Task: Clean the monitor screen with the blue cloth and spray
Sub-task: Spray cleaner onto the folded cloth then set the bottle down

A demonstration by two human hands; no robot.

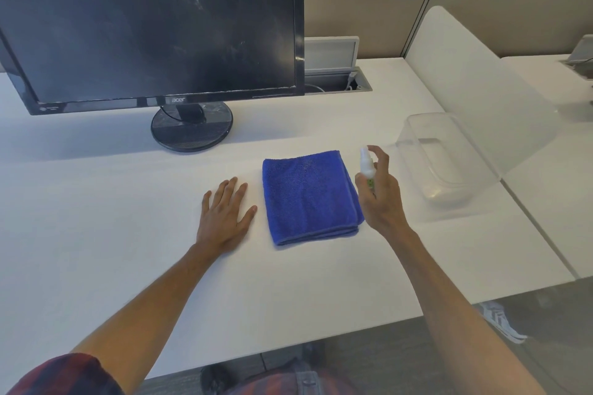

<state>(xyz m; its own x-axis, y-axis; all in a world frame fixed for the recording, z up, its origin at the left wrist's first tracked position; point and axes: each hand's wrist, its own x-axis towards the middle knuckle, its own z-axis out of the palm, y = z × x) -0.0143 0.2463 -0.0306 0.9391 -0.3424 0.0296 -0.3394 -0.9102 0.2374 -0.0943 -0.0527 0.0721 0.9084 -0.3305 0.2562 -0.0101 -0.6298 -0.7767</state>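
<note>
A black monitor (150,22) with a dusty, smeared dark screen stands on its round base at the back left of the white desk (96,234). A folded blue cloth (308,196) lies flat on the desk in front of it. My right hand (382,196) is just right of the cloth, wrapped around a small white spray bottle (366,165), with the index finger curled over its nozzle. My left hand (224,215) rests flat on the desk, fingers spread, just left of the cloth and not touching it.
A clear plastic box (446,163) lies on the desk right of the bottle, against a frosted divider panel (475,80). An open cable hatch (333,74) sits behind the monitor. The desk's front edge runs close to my body; a shoe (500,321) shows on the floor.
</note>
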